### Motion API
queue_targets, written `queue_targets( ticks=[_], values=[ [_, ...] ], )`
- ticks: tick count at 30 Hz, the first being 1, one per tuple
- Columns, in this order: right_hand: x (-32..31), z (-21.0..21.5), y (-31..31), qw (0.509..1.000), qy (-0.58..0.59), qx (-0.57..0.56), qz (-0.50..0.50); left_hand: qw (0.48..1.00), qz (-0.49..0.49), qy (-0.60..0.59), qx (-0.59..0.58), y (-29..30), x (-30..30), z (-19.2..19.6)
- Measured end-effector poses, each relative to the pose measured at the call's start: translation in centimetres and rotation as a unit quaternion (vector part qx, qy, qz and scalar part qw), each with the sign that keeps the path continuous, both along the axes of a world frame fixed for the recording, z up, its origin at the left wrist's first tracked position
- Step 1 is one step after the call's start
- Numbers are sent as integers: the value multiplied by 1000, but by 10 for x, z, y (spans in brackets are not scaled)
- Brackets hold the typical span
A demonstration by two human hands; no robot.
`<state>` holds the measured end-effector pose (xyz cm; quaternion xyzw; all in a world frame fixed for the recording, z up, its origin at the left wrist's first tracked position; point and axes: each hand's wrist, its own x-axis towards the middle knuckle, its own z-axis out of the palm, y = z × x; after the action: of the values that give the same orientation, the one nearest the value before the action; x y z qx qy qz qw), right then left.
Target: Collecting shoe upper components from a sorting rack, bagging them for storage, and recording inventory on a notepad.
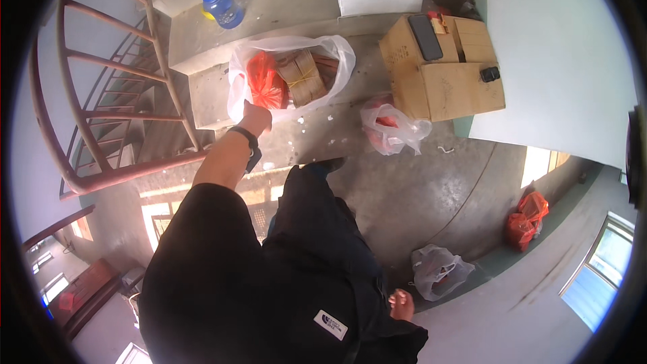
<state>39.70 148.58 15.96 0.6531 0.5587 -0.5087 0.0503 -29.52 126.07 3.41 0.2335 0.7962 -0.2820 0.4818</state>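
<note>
My left hand (256,118), below a wrist with a dark band, is closed at the near rim of a white plastic bag (344,61), and its fingertips are partly hidden. The bag lies spread wide on a concrete step. Inside it sit a knotted red plastic bag (266,81) and a tan bundle of flat pieces (302,79) tied with a yellow band. Down by my right side hangs my right hand (402,305), its fingers curled in with nothing visible in them. The nearest thing to it is a white plastic bag on the floor (439,273).
A blue bottle (222,7) stands on a higher step, beside a rusty railing (125,118). Right of the bag are a cardboard box (465,91) bearing a phone (424,37), and a small white bag (394,128). A red bag (527,221) rests along the right wall.
</note>
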Motion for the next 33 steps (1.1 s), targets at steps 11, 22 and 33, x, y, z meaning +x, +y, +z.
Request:
queue_targets(
  ticks=[11, 22, 33],
  values=[
    [-79, 18, -55, 999, -37, -2, 5, 899, -59, 42, 431, 82, 31, -1],
    [12, 16, -192, 851, 96, 103, -506, 721, -223, -473, 455, 322, 340, 73],
    [150, -4, -245, 426, 391, 219, -786, 739, -301, -595, 97, 273, 763, 96]
  ],
)
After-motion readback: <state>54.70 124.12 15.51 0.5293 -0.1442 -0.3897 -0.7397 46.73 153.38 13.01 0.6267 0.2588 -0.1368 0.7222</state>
